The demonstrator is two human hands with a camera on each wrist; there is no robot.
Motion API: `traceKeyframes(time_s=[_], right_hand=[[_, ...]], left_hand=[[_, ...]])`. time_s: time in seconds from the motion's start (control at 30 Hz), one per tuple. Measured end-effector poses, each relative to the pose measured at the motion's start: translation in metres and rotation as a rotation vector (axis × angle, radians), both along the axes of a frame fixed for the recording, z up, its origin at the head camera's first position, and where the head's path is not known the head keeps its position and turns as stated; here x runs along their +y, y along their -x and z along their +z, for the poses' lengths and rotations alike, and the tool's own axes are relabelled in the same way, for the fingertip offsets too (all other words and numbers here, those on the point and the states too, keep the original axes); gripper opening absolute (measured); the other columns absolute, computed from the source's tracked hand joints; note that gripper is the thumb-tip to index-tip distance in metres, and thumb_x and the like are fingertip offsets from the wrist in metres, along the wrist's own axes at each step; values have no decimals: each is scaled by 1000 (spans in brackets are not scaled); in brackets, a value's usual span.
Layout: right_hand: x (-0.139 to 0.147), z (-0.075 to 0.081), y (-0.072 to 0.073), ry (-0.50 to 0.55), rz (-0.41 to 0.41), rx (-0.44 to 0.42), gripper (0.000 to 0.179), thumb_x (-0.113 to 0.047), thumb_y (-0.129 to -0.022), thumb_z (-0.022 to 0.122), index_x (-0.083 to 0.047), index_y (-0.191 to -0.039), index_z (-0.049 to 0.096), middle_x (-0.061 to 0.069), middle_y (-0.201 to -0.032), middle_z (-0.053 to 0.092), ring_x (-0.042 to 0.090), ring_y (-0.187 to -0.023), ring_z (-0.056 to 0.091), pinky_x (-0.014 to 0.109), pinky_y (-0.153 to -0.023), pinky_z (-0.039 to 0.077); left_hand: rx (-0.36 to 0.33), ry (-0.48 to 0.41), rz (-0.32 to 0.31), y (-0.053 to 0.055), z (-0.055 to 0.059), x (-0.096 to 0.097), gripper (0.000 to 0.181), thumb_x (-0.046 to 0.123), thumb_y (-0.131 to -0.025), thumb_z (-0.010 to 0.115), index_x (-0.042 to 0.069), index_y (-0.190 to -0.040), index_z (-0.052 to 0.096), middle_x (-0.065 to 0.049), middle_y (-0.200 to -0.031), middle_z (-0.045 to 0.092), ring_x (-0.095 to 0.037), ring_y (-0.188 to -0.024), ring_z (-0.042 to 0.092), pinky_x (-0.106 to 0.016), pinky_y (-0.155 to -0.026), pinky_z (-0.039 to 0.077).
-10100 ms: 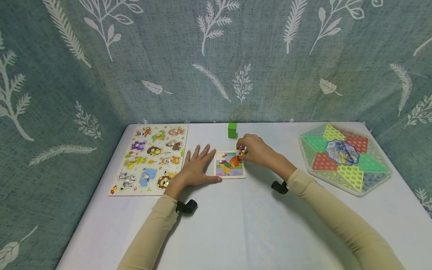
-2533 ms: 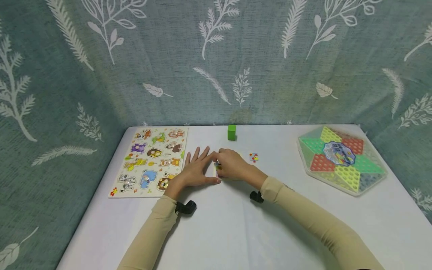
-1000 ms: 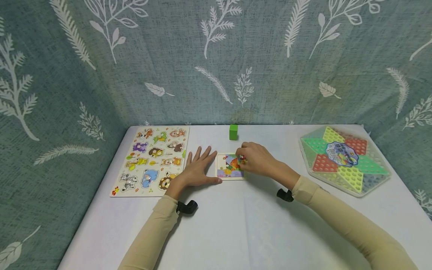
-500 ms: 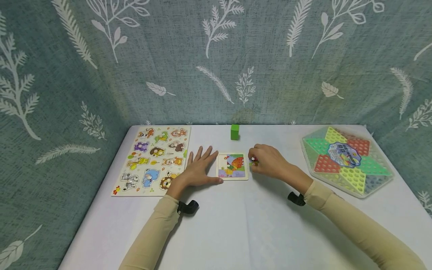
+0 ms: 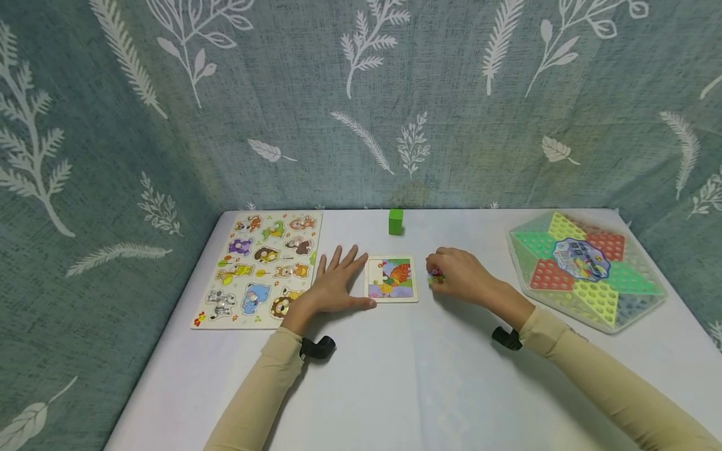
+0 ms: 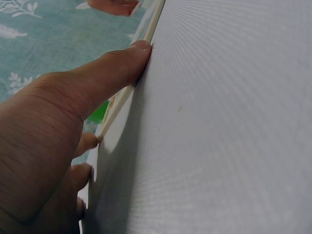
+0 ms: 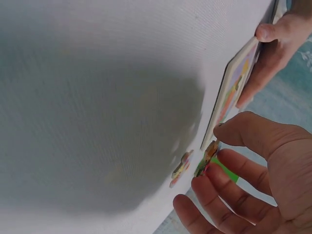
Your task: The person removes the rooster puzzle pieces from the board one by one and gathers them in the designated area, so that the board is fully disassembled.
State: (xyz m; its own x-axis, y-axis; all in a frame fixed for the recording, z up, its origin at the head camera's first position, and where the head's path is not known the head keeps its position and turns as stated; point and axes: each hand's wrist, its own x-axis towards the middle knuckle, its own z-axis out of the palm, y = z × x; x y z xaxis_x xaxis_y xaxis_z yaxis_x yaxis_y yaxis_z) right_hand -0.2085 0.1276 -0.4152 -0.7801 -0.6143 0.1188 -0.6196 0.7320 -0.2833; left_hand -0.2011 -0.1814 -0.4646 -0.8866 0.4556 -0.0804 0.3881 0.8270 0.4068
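Observation:
In the head view, my left hand (image 5: pixel 337 287) lies spread at the left side of a small square jigsaw puzzle (image 5: pixel 395 285) with a rooster picture. Its thumb (image 6: pixel 139 53) and index fingertip touch the pale tray edge. The puzzle shows a bare cream patch at its upper left. To the right of the tray, my right hand (image 5: pixel 464 275) pinches a colourful puzzle piece (image 7: pixel 208 157) between thumb and fingers, just above the cloth. Another puzzle piece (image 7: pixel 182 168) lies on the cloth below it in the right wrist view; the hand mostly hides both pieces in the head view.
A larger animal peg puzzle board (image 5: pixel 256 272) lies at left, partly under my left forearm. Behind the tray stands a green block (image 5: pixel 396 222). A hexagonal clear-lidded Chinese checkers box (image 5: pixel 586 269) sits at right. A patterned curtain (image 5: pixel 361 113) borders the table's back.
From over the tray's left part, my right hand has moved right, off the tray, carrying a puzzle piece. The upper-left patch has become bare. My left hand stays beside the tray.

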Motion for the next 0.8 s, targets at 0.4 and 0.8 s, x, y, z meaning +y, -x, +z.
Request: traceKeyframes(time_s=[0.4,0.8], right_hand=[[-2,-3,2,-59,1,-54,17,-12,-77,81,-10,-88,68,-2,-81,56,15,-70,48,32,-62,44],[-3,-8,2,-66,14,-62,18,-13,-77,82,-10,-88,69,-2,-83,59,14,-72,51,35,-65,47]], left_hand=[[-6,15,1,1,-1,0,110,68,-79,72,22,-162,17,-4,-168,1,-34,-151,-12,-58,-116,-12],[8,-1,3,-1,-1,0,110,66,-78,74,19,-162,20,-7,-168,4,-36,-151,-9,-59,-116,-11]])
